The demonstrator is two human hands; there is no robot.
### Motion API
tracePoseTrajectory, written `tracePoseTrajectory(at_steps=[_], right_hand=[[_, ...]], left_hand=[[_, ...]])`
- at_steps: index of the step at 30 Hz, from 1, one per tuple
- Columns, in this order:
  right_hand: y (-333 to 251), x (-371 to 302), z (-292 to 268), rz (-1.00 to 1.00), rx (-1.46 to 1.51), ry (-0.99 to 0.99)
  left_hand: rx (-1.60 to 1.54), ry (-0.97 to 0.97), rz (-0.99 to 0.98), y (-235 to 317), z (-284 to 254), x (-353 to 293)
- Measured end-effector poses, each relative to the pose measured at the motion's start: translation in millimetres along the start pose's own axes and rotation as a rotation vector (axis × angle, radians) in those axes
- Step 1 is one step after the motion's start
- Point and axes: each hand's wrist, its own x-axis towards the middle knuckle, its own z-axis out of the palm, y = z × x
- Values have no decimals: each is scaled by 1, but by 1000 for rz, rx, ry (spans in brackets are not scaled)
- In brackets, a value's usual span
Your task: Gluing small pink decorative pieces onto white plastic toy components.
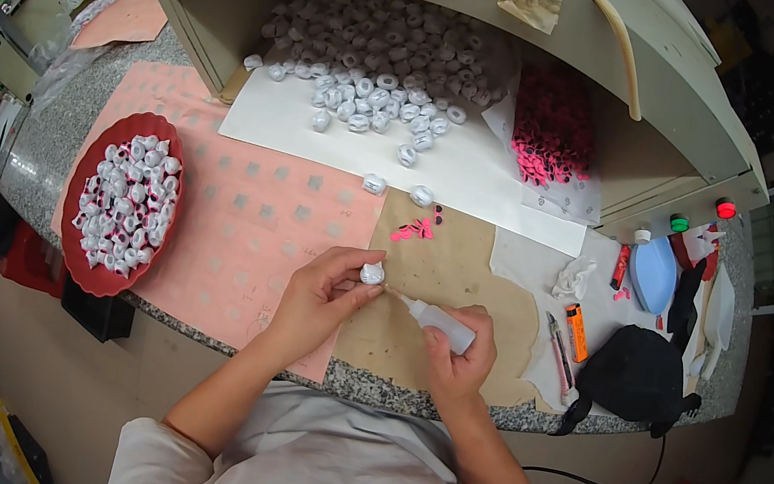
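Both forearms come in from below over the speckled surface (36, 156). Pink mat (249, 220) left of centre; red dish (74, 238) of finished white pieces at far left; loose pile of white pieces (376, 58) on white paper behind. Right hand (460, 355), fingers closed around a small squeeze bottle (440, 319), nozzle touching the white bead (373, 273) pinched in the left hand (323, 293). Judgement: steady the bead, squeeze lightly, keep the nozzle on the spot.

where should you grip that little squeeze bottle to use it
Grip the small squeeze bottle around its soft round body, coming from the right, as the right hand does. Its thin nozzle points left at the white piece in the left hand.
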Motion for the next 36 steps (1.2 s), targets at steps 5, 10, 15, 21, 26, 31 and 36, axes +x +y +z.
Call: tracePoseTrajectory(at_steps=[5,10,15,21,26,31,36], right_hand=[[2,0,0,-12,-25,-6],[1,-2,-2,8,-34,-5],[1,-1,-2,5,-21,-11],[2,-2,-4,3,-26,-8],[3,-2,-6,11,-16,-31],[5,0,-8,-24,-22,-20],[7,0,-12,-46,-14,-38]], left_hand=[[34,6,-1,-1,0,0],[28,-7,8,-3,2,-1],[48,-7,6,-2,3,-1],[70,1,18,-4,6,0],[91,1,16,-8,8,1],[128,-30,16,-6,10,1],[106,10,32,-6,15,2]])
